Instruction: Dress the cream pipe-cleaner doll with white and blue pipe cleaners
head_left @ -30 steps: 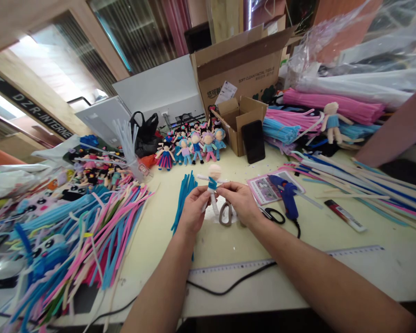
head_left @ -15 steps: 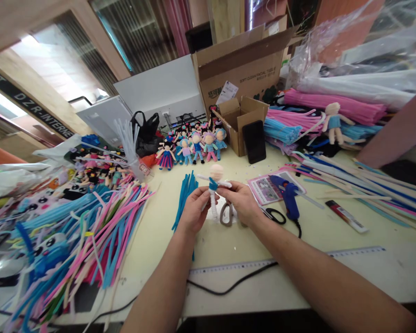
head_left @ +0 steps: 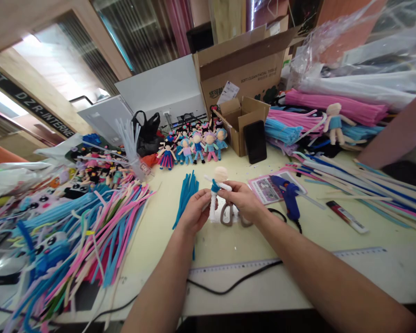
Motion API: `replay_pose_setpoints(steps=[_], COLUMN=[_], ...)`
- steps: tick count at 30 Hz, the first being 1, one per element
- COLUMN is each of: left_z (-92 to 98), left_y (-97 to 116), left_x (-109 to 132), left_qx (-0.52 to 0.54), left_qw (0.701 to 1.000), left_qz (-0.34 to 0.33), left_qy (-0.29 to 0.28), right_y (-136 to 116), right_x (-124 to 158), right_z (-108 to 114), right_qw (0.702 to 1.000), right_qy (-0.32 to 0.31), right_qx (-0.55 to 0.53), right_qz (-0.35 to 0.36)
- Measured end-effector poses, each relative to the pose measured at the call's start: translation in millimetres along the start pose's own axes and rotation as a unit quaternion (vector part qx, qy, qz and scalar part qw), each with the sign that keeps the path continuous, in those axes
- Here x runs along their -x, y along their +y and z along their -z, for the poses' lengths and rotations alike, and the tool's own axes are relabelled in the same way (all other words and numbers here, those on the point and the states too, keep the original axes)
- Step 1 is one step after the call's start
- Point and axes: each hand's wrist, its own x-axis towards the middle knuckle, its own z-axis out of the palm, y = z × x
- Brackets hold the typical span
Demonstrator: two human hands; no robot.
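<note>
Between my two hands, above the table, is a small pipe-cleaner doll (head_left: pixel 221 174) with a round cream head, white limbs and a teal wrap on its torso. My left hand (head_left: pixel 196 210) pinches it from the left, beside the torso and legs. From the right, my right hand (head_left: pixel 244 201) grips it near the torso and one arm; its fingertips are partly hidden. A bundle of teal pipe cleaners (head_left: pixel 186 196) lies just left of the doll. Scissors with grey-brown handles (head_left: pixel 226 216) rest on the table below, partly covered by my right hand.
A blue glue gun (head_left: pixel 290 199) with a black cord lies at right, near a lighter-like tube (head_left: pixel 346 216). A ruler (head_left: pixel 229 267) runs along the front. Finished dolls (head_left: pixel 197 145) stand at the back by a small carton (head_left: pixel 241 120). Loose pipe cleaners (head_left: pixel 100 231) heap at left.
The doll has turned and tilted slightly to the right between my hands, so its side shows more. My right hand has shifted a little; both hands keep hold.
</note>
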Motion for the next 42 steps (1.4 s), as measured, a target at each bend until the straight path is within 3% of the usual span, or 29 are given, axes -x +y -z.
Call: replay_pose_setpoints(steps=[3,8,12,25,42], left_z=[0.1,-0.4,0.3,-1.1,-0.4], left_y=[-1,-2,-5,0,1], left_x=[0,1,0,0,-1], left_qx=[-0.031,-0.167,-0.240,-0.137,-0.076], left_qw=[0.999,0.975,0.952,0.983,0.994], left_qz=[-0.026,-0.135,-0.155,-0.096,-0.066], left_qy=[0.005,0.063,0.107,0.079,0.052], right_y=[-3,1,9,3,-3], right_x=[0,-2,-4,-5,-2], right_z=[-2,-3,-1,1,0], right_qw=[1.000,0.998,0.998,0.998,0.998], right_qy=[0.020,0.059,0.052,0.027,0.049], right_qx=[0.005,0.010,0.016,0.039,0.020], right_qz=[0.010,0.004,0.012,0.041,0.033])
